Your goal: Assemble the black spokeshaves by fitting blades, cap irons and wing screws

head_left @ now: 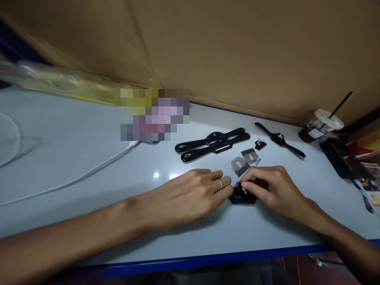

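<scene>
Palm down, left hand [198, 190] on black tool [243, 200], grip unclear, right hand [274, 190] pinching screw [244, 190]

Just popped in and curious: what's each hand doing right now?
Left hand: touching the black tool; whether gripping cannot be told.
Right hand: pinched closed on the tool's silver screw.

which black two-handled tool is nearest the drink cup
The single black tool lying left of the cup; the side-by-side pair and the piece under the right hand are farther away.

Both hands [197, 192] (ring [221, 183] on left) at black tool [243, 200]
</scene>
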`<state>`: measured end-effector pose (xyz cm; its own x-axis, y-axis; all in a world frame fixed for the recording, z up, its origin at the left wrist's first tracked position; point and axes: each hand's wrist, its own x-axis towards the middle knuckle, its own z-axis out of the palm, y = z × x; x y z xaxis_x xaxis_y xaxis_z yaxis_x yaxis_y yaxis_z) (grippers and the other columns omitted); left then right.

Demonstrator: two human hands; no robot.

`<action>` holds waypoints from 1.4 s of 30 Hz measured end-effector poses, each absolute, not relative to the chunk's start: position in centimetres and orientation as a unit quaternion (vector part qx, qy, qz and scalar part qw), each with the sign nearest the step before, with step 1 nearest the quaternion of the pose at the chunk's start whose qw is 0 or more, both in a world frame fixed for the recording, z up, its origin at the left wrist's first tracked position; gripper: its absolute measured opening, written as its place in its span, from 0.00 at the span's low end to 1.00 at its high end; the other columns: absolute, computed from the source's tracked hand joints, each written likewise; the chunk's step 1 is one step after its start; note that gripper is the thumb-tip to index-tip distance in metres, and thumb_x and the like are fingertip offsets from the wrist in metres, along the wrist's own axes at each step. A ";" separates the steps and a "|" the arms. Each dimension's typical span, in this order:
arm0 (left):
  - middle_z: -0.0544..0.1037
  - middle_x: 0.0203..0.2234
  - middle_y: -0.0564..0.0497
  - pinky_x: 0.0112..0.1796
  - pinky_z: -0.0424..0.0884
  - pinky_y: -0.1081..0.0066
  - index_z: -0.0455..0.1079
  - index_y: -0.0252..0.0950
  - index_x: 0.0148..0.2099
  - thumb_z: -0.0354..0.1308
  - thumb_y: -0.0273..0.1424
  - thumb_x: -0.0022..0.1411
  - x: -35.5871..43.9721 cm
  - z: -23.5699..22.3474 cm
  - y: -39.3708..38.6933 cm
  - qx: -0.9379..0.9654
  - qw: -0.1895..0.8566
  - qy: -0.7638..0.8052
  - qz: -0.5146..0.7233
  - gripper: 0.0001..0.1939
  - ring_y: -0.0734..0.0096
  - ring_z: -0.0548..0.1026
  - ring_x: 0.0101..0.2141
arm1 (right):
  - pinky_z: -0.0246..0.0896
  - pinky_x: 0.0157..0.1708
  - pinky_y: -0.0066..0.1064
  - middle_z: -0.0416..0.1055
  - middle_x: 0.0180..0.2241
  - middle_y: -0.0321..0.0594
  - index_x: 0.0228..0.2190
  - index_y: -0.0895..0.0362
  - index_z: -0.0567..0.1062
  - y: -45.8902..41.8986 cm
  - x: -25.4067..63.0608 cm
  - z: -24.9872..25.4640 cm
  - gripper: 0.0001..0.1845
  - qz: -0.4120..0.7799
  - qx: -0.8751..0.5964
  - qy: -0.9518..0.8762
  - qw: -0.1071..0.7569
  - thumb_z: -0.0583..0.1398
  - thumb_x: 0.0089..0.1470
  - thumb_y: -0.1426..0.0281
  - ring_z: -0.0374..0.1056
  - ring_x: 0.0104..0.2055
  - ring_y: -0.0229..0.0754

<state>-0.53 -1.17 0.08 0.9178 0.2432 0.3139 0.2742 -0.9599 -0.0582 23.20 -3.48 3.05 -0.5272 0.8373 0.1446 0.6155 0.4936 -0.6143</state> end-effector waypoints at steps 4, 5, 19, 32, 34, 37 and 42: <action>0.72 0.29 0.52 0.29 0.60 0.65 0.65 0.35 0.41 0.51 0.21 0.69 -0.6 0.1 -1.2 -0.977 0.055 -0.130 -0.158 0.05 0.64 0.67 0.29 | 0.55 0.31 0.31 0.70 0.28 0.36 0.30 0.58 0.72 -3.9 23.4 3.1 0.10 0.137 -0.407 -0.886 0.177 0.55 0.65 0.73 0.61 0.28 0.36; 0.72 0.30 0.51 0.29 0.60 0.65 0.65 0.35 0.41 0.51 0.21 0.69 -0.6 0.1 -1.3 -0.977 0.056 -0.131 -0.156 0.05 0.64 0.67 0.29 | 0.55 0.31 0.31 0.69 0.27 0.36 0.30 0.58 0.71 -4.0 23.4 3.1 0.10 0.132 -0.412 -0.884 0.179 0.55 0.65 0.73 0.61 0.27 0.36; 0.73 0.29 0.51 0.29 0.62 0.65 0.65 0.35 0.40 0.49 0.21 0.69 -0.5 0.3 -1.3 -0.978 0.055 -0.133 -0.153 0.06 0.64 0.68 0.29 | 0.49 0.26 0.30 0.67 0.23 0.33 0.27 0.56 0.67 -4.0 22.8 2.3 0.14 0.121 -0.438 -0.872 0.185 0.54 0.66 0.70 0.59 0.23 0.35; 0.73 0.29 0.51 0.28 0.63 0.65 0.66 0.35 0.41 0.48 0.21 0.70 -0.4 0.6 -1.3 -0.978 0.060 -0.132 -0.153 0.07 0.65 0.69 0.28 | 0.52 0.26 0.30 0.74 0.24 0.37 0.28 0.58 0.76 -4.2 22.9 2.8 0.15 0.081 -0.457 -0.855 0.230 0.56 0.66 0.70 0.64 0.23 0.35; 0.73 0.29 0.51 0.28 0.63 0.65 0.66 0.35 0.41 0.49 0.21 0.70 -0.5 0.5 -1.2 -0.978 0.059 -0.132 -0.152 0.06 0.65 0.69 0.29 | 0.58 0.31 0.28 0.77 0.30 0.38 0.37 0.59 0.79 -3.9 23.1 3.2 0.09 0.170 -0.426 -0.852 0.254 0.59 0.65 0.70 0.68 0.29 0.36; 0.73 0.29 0.51 0.28 0.62 0.65 0.66 0.34 0.41 0.50 0.21 0.69 -0.5 0.3 -1.3 -0.978 0.052 -0.132 -0.150 0.06 0.65 0.69 0.29 | 0.60 0.32 0.26 0.77 0.29 0.34 0.34 0.56 0.80 -3.6 23.0 3.4 0.06 0.266 -0.419 -0.832 0.247 0.61 0.61 0.72 0.69 0.29 0.34; 0.73 0.29 0.51 0.28 0.61 0.65 0.65 0.35 0.40 0.49 0.20 0.69 -0.5 0.4 -1.4 -0.978 0.050 -0.134 -0.150 0.07 0.65 0.68 0.28 | 0.56 0.28 0.26 0.70 0.22 0.30 0.30 0.56 0.76 -3.8 22.6 3.3 0.07 0.276 -0.455 -0.816 0.223 0.59 0.61 0.73 0.62 0.24 0.32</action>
